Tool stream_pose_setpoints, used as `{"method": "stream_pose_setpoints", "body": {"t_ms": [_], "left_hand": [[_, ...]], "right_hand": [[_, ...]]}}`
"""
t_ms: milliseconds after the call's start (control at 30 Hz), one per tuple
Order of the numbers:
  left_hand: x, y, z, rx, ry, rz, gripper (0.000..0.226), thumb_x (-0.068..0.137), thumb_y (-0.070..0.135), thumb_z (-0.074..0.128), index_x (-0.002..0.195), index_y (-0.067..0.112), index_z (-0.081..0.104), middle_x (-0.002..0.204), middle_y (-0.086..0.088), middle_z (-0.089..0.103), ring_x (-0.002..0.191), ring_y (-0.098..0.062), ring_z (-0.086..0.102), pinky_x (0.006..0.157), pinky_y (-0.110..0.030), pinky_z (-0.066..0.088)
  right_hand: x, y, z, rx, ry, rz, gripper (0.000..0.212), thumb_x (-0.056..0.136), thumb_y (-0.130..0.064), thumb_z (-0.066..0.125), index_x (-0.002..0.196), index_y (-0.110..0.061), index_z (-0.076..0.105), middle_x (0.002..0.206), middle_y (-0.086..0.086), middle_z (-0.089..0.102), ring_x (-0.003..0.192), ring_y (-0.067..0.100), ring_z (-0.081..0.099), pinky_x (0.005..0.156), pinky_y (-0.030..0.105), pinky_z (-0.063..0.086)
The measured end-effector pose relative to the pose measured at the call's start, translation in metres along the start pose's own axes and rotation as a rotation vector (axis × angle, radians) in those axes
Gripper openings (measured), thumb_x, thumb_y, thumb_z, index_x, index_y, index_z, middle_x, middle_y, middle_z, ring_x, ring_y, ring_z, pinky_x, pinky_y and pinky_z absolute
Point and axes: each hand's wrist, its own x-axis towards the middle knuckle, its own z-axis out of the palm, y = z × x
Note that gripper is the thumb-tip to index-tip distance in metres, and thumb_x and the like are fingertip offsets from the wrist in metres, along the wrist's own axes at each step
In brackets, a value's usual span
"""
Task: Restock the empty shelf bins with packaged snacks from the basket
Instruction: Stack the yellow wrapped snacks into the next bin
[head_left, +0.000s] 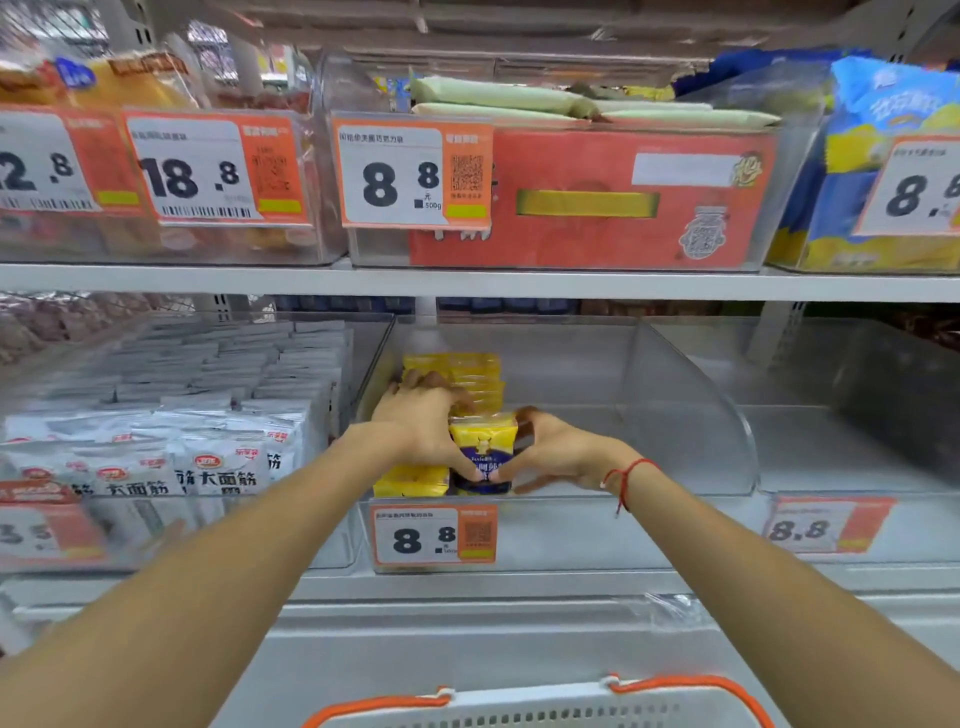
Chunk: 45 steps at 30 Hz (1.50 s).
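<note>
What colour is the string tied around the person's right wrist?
Red: the string shows plainly in the head view, on the right wrist.

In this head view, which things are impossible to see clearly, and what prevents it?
- White plastic basket with orange handles: cut off by the bottom edge, contents unseen.
- Yellow-and-blue snack packet: left hand and right hand cover its sides.
- Yellow packets behind: count hidden by the left hand.
- Orange price tag at far left: blurred.

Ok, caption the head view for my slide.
Both hands, left hand and right hand, set a yellow snack packet into the clear shelf bin.
</note>
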Motion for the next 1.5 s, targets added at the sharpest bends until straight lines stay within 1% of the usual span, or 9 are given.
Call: {"method": "stream_pose_setpoints", "body": {"t_ms": [200, 333, 500, 700, 833, 1000, 1133, 1300, 1500], "left_hand": [[0.003, 0.003, -0.003, -0.080, -0.021, 0.032, 0.096, 0.058, 0.052, 0.083, 0.141, 0.038, 0.036, 0.149, 0.006, 0.035, 0.138, -0.026, 0.026, 0.110, -0.047, 0.030], [0.005, -0.004, -0.005, -0.172, -0.045, 0.052, 0.080, 0.065, 0.043, 0.080, 0.137, 0.040, 0.045, 0.143, 0.008, 0.046, 0.131, -0.022, 0.041, 0.103, -0.042, 0.041], [0.003, -0.011, -0.011, -0.010, -0.096, 0.055, 0.078, 0.071, 0.051, 0.074, 0.141, 0.042, 0.040, 0.147, 0.007, 0.041, 0.138, -0.024, 0.027, 0.104, -0.041, 0.039], [0.000, -0.002, -0.012, 0.003, 0.062, 0.111, 0.073, 0.073, 0.044, 0.073, 0.139, 0.038, 0.044, 0.140, 0.007, 0.051, 0.128, -0.022, 0.044, 0.095, -0.036, 0.046], [0.000, -0.003, -0.012, 0.033, -0.008, 0.106, 0.063, 0.077, 0.047, 0.070, 0.135, 0.040, 0.048, 0.135, 0.006, 0.055, 0.120, -0.021, 0.052, 0.089, -0.035, 0.049], [0.000, 0.007, -0.015, 0.118, -0.081, 0.094, 0.058, 0.081, 0.043, 0.063, 0.137, 0.037, 0.047, 0.137, 0.003, 0.052, 0.122, -0.026, 0.046, 0.092, -0.038, 0.046], [-0.001, 0.011, -0.018, 0.049, -0.113, 0.059, 0.068, 0.081, 0.043, 0.066, 0.142, 0.030, 0.041, 0.142, 0.001, 0.047, 0.127, -0.026, 0.044, 0.098, -0.042, 0.045], [-0.015, 0.013, -0.014, 0.085, 0.011, 0.045, 0.063, 0.087, 0.042, 0.062, 0.144, 0.029, 0.037, 0.147, -0.001, 0.042, 0.134, -0.028, 0.034, 0.106, -0.043, 0.036], [-0.053, 0.022, -0.023, -0.143, 0.240, 0.017, 0.044, 0.091, 0.031, 0.059, 0.134, 0.027, 0.051, 0.136, 0.000, 0.054, 0.128, -0.023, 0.044, 0.099, -0.039, 0.043]], "right_hand": [[0.007, -0.010, -0.001, -0.276, -0.009, 0.167, 0.051, 0.079, -0.013, 0.076, 0.124, -0.013, 0.051, 0.121, 0.007, 0.061, 0.091, 0.017, 0.061, 0.071, 0.025, 0.056], [0.016, -0.011, 0.010, -0.288, -0.046, 0.196, 0.033, 0.087, -0.007, 0.066, 0.119, -0.005, 0.057, 0.121, 0.013, 0.063, 0.103, 0.020, 0.063, 0.091, 0.027, 0.051], [0.017, -0.016, 0.013, -0.234, -0.112, 0.187, 0.038, 0.089, -0.009, 0.064, 0.126, -0.005, 0.054, 0.125, 0.011, 0.061, 0.099, 0.015, 0.059, 0.094, 0.028, 0.051], [0.009, -0.015, -0.004, -0.011, -0.032, 0.090, 0.039, 0.081, 0.005, 0.068, 0.115, -0.005, 0.051, 0.095, 0.008, 0.066, 0.081, 0.017, 0.068, 0.073, 0.025, 0.059], [0.010, -0.013, 0.005, 0.020, 0.003, 0.109, 0.047, 0.079, 0.010, 0.068, 0.110, -0.010, 0.040, 0.091, 0.007, 0.058, 0.088, 0.024, 0.065, 0.079, 0.030, 0.055], [0.013, -0.012, 0.011, -0.087, 0.034, 0.092, 0.070, 0.074, 0.001, 0.076, 0.129, -0.012, 0.036, 0.126, 0.014, 0.054, 0.112, 0.032, 0.059, 0.096, 0.042, 0.051], [0.003, -0.011, 0.006, -0.112, 0.029, 0.102, 0.070, 0.082, -0.003, 0.071, 0.141, -0.013, 0.034, 0.132, 0.015, 0.053, 0.112, 0.030, 0.060, 0.095, 0.039, 0.051], [-0.011, -0.011, 0.007, -0.181, 0.123, 0.101, 0.070, 0.088, -0.015, 0.066, 0.146, -0.011, 0.026, 0.134, 0.013, 0.052, 0.090, 0.021, 0.063, 0.063, 0.023, 0.054], [-0.048, -0.008, 0.009, -0.229, 0.433, -0.169, 0.037, 0.084, -0.024, 0.070, 0.119, -0.014, 0.060, 0.098, 0.002, 0.061, 0.094, 0.019, 0.060, 0.085, 0.035, 0.052]]}}
